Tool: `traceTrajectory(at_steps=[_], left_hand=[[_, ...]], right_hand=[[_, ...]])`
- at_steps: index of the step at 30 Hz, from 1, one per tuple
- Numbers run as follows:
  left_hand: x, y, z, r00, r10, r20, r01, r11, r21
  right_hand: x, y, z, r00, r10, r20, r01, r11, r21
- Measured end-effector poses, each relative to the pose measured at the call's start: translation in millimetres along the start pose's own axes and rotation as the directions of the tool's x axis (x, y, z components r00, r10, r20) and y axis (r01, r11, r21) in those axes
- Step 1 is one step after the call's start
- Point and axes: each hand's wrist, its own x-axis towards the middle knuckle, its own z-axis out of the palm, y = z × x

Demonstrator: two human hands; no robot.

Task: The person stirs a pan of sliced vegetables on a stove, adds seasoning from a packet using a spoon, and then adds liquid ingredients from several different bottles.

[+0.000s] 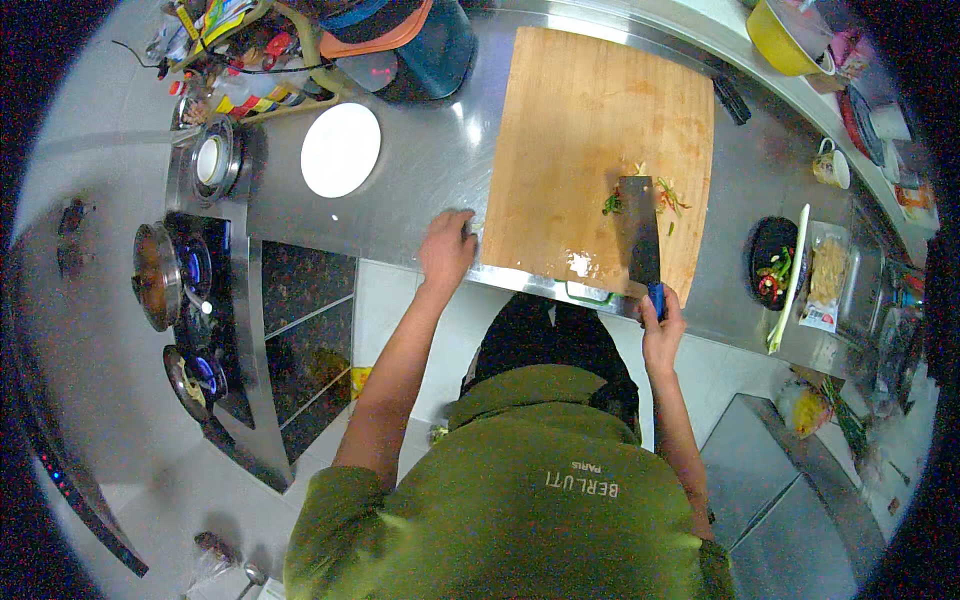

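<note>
My right hand grips the blue handle of a kitchen cleaver. Its broad dark blade points away from me over the right part of a wooden cutting board. Chopped green bits lie left of the blade, and red, green and pale shreds lie right of it. Just off the board's left edge, my left hand is at the steel counter with its fingers curled down. Whether anything is between those fingertips is hidden. Wet patches shine on the board's near part.
A white plate sits left of the board. Further left, a pot and a frying pan stand at lit gas burners. To the right are a dark bowl of cut peppers, a long green-white stalk and a food packet.
</note>
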Motion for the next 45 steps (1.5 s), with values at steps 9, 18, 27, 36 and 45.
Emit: traceTrajectory(at_steps=[9, 18, 27, 36, 45], left_hand=[[19.3, -11.5, 21.8, 0.975, 0.162, 0.155, -0.164, 0.986, 0.003], [21.9, 8.7, 4.8, 0.944, -0.328, 0.040, 0.326, 0.943, 0.065], [9.8, 115.3, 64.5, 0.952, 0.299, 0.067, -0.288, 0.948, -0.136], [47.1, 144.4, 110.8, 0.902, 0.422, 0.093, -0.383, 0.881, -0.278], [45.2, 111.5, 84.6, 0.934, 0.352, 0.066, -0.342, 0.931, -0.130]], right_hand=[[-0.7, -2.9, -10.7, 0.998, 0.065, 0.003, -0.065, 0.975, 0.212], [-15.1, 28.3, -30.8, 0.967, 0.209, -0.147, -0.122, 0.885, 0.450], [10.1, 51.7, 4.4, 0.893, 0.262, -0.366, -0.114, 0.918, 0.379], [37.6, -2.3, 8.2, 0.949, 0.008, -0.315, -0.066, 0.982, -0.174], [44.2, 11.6, -16.6, 0.908, 0.002, -0.420, -0.120, 0.960, -0.254]])
